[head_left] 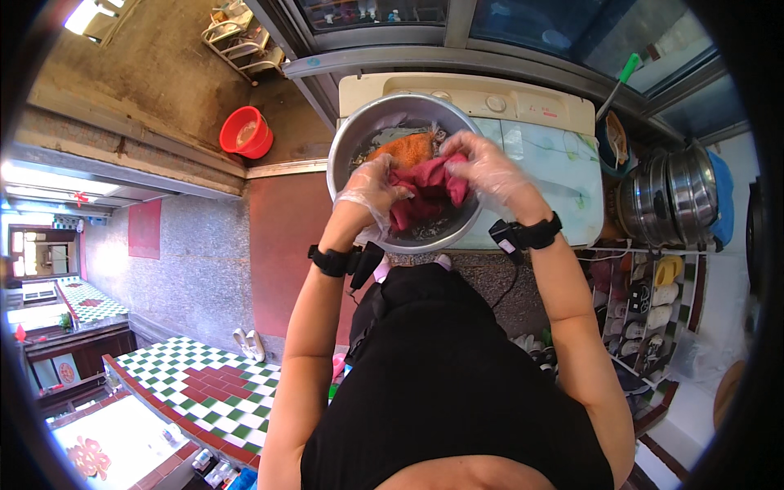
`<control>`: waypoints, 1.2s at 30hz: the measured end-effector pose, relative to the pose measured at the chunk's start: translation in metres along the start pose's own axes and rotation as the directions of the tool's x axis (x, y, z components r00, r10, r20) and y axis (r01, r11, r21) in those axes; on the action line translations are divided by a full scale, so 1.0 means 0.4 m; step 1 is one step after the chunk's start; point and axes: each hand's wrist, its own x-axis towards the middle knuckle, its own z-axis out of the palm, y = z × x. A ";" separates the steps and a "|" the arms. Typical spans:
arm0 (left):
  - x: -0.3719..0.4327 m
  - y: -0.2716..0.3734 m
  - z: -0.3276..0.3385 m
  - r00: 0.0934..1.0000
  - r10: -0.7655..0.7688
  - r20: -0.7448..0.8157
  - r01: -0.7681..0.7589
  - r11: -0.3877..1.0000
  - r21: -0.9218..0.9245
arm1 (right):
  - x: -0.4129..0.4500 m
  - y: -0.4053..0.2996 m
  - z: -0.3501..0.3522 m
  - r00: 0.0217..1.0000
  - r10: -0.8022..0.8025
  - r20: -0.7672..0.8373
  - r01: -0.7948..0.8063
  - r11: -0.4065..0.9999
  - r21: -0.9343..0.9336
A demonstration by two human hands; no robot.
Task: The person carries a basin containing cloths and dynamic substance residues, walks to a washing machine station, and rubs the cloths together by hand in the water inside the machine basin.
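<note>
A wide metal basin (338,138) stands on the left part of a twin-tub washing machine (551,177) and holds water. Over it, my left hand (370,190) and my right hand (487,162), both in clear plastic gloves, grip a wet dark red cloth (422,190) between them. The cloth's lower part hangs into the basin. Behind it in the basin lies an orange cloth (404,149), with a greyish cloth partly visible beside it. Black straps with small devices sit on both wrists.
A red bucket (266,138) stands on the floor at upper left. Right of the machine are a dark bucket (606,162) with a green-handled tool (625,70), stacked metal steamer pots (667,196) and a shoe rack (637,251). Window frames (459,24) rise behind the machine.
</note>
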 end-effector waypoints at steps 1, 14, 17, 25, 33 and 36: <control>0.014 -0.048 0.019 1.000 -0.027 0.006 0.027 0.999 0.045 | 0.005 0.026 0.013 0.998 0.057 0.012 -0.057 0.998 -0.004; 0.084 -0.084 0.110 0.960 -0.256 0.109 0.124 0.744 0.657 | 0.087 0.163 0.151 0.889 0.445 0.112 -0.179 0.561 -0.808; 0.102 -0.090 0.108 0.955 -0.274 0.113 0.127 0.722 0.680 | 0.099 0.175 0.147 0.897 0.434 0.088 -0.182 0.541 -0.821; 0.087 0.028 0.005 0.990 0.066 0.128 -0.079 0.991 0.107 | 0.043 0.144 0.062 0.961 0.057 0.270 0.073 0.890 -0.449; -0.020 0.297 -0.100 0.969 0.241 -0.059 -0.245 0.966 -0.077 | 0.002 0.084 0.061 0.918 0.021 0.395 -0.072 0.991 0.115; -0.023 0.259 -0.132 0.967 0.196 -0.161 -0.216 0.969 -0.119 | -0.015 0.034 0.061 0.947 0.067 0.314 -0.178 0.923 0.342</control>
